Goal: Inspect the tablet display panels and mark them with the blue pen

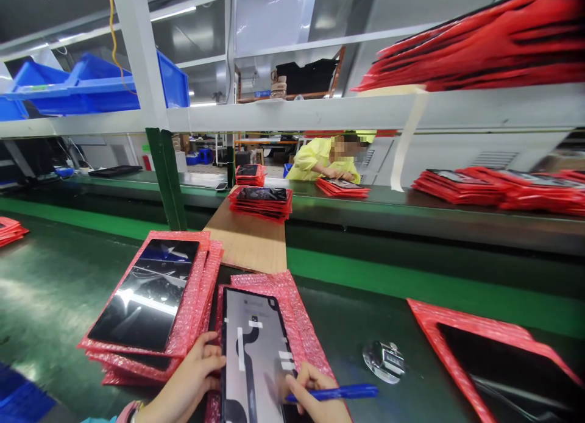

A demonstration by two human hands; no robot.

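Note:
A tablet screen panel [267, 325] lies back side up on red bubble-wrap pouches [301, 325], directly in front of me. Its grey back carries white tape strips and a dark curved band. My left hand [198, 374] grips the panel's left edge with bent fingers. In my right hand [315, 395] is a blue pen [359, 391], pinched between thumb and fingers over the panel's lower right side. The pen's tip is blurred. Left of the panel, a glossy black screen [148, 295] rests face up on a stack of pink-red pouches [187, 316].
A chrome tally counter [384, 361] sits to the right, before another black screen [512, 368] on red pouches. A wooden board [249, 243] bridges to the far bench, bearing stacked screens [260, 203]. A person in yellow [315, 158] works opposite. Overhead runs a shelf [292, 115].

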